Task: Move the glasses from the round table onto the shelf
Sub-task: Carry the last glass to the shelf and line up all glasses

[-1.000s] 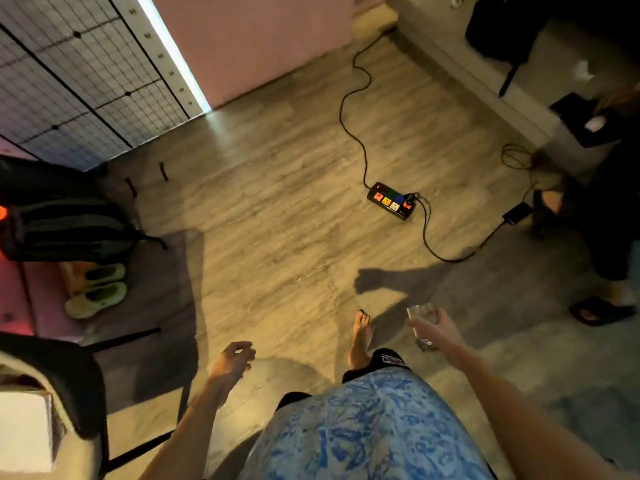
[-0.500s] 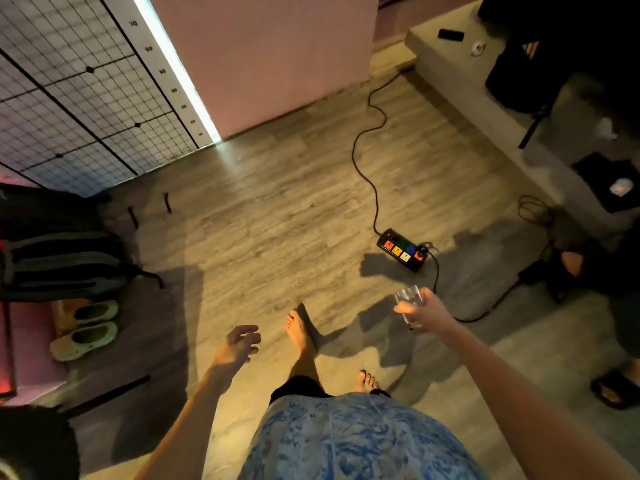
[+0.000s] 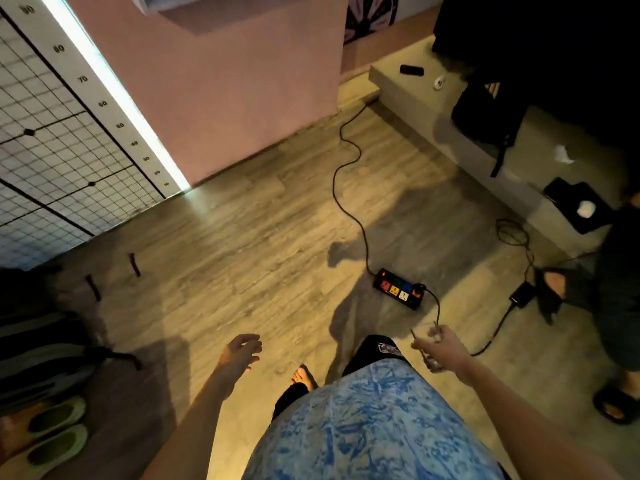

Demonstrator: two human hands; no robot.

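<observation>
My right hand (image 3: 446,348) grips a small clear glass (image 3: 426,337) low at the right, above the wooden floor; the glass is blurred and partly covered by my fingers. My left hand (image 3: 240,351) hangs at the lower middle with its fingers spread and nothing in it. Neither the round table nor the shelf's surface is in view; only a pale edge shows at the top, on the pink wall (image 3: 214,81).
A black power strip (image 3: 398,293) with coloured sockets and its cables (image 3: 346,168) lie on the floor just ahead of my right hand. A low grey ledge (image 3: 408,88) holds dark bags at the right. Another person's legs (image 3: 616,306) stand far right. Bags (image 3: 38,341) and green slippers (image 3: 55,434) sit at the left.
I have stepped forward: the power strip and pink wall have come closer, and the view has tilted up. My right hand still carries the glass; my left hand stays empty.
</observation>
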